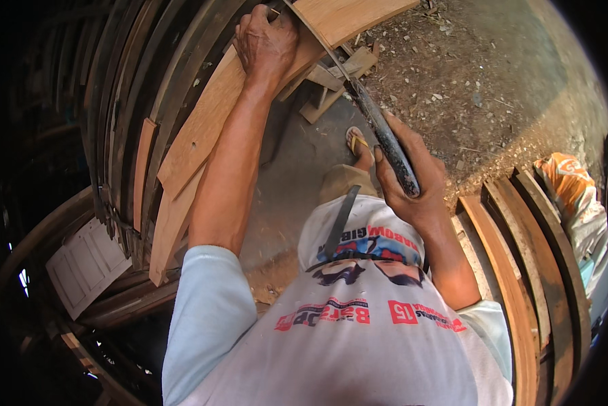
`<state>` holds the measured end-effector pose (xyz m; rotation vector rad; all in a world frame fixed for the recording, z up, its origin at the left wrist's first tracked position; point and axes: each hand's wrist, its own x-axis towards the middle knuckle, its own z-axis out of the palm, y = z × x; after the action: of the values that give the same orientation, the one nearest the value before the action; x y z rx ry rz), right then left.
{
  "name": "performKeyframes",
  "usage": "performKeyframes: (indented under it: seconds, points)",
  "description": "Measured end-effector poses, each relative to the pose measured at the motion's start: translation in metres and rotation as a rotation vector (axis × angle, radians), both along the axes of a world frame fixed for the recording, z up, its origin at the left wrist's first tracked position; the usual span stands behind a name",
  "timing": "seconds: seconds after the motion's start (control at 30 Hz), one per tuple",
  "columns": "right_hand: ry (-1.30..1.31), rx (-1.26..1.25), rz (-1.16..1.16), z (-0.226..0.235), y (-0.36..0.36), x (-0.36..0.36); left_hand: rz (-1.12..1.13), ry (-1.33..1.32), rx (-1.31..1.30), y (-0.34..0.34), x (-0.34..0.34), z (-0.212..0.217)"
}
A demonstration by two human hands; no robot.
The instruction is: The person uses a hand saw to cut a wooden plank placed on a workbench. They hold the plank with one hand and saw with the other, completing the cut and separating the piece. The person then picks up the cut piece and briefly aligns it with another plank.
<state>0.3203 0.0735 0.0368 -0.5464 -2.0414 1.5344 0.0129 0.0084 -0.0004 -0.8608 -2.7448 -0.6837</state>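
Note:
My left hand (267,44) is on a light brown wooden board (351,20) at the top of the view. Its fingers are curled, and a small pale tip pokes out between them; what it belongs to is not clear. My right hand (419,166) grips the black, worn handle (385,135) of a long tool. From that handle a thin, straight metal blade (324,46) runs up across the board, its far end cut off by the top edge. Beneath my left forearm lies another light wooden plank (206,122).
Dark timber lengths (162,88) are stacked at the left, above a pale panelled door (87,267). More planks (520,271) stand at the right beside an orange and white sack (565,183). Wood offcuts (338,84) and chips lie around the dirt floor (480,88). My sandalled foot (358,145) shows below.

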Motion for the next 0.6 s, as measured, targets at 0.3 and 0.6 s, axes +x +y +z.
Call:
performKeyframes:
  seconds: [0.3,0.6]
  points:
    - [0.014,-0.040,-0.015,0.005,0.005,-0.022,0.028,-0.074,-0.024,0.003,0.008,0.002]
    - [0.015,-0.072,0.005,0.008,0.009,-0.054,-0.017,0.019,-0.003,0.002,0.004,-0.001]
